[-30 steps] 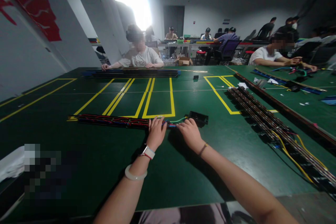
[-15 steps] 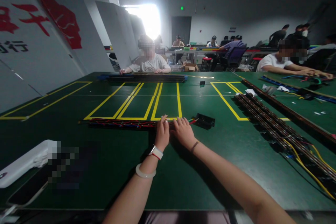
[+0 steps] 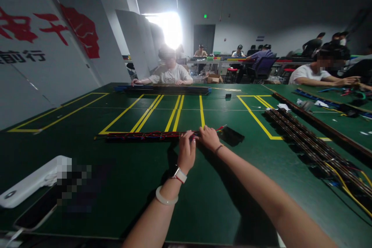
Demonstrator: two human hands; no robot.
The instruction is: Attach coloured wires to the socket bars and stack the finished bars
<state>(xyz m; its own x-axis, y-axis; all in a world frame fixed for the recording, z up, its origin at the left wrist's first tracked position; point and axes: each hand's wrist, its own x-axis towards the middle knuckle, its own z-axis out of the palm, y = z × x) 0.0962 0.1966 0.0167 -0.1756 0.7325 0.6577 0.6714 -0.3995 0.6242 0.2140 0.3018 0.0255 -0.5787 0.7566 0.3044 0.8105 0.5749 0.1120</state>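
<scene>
A long, thin bundle of dark strips with red and blue wires [image 3: 145, 136] lies sideways across the green table. My left hand [image 3: 187, 149] grips it near its right end, thumb and fingers curled about it. Just to the right, my right hand [image 3: 209, 139] has its fingers bent over the same bundle, covering that part of it. Short red and yellow wire ends [image 3: 221, 128] stick out past my right fingers. Beside them rests a flat black piece [image 3: 232, 135]; whether the wires join it cannot be made out.
Several long brown strips [image 3: 302, 143] with yellow wires lie at the right. A white case [image 3: 35, 182] and a phone [image 3: 37, 211] sit at the left. Yellow tape lines [image 3: 174, 112] mark the table [image 3: 130, 186]. Across it, a person [image 3: 171, 71] sits behind another dark bundle [image 3: 162, 90].
The view has shifted slightly. My left thumb and fingers have spread from lying together to curling about the bundle. The wire ends at the right now point more upward.
</scene>
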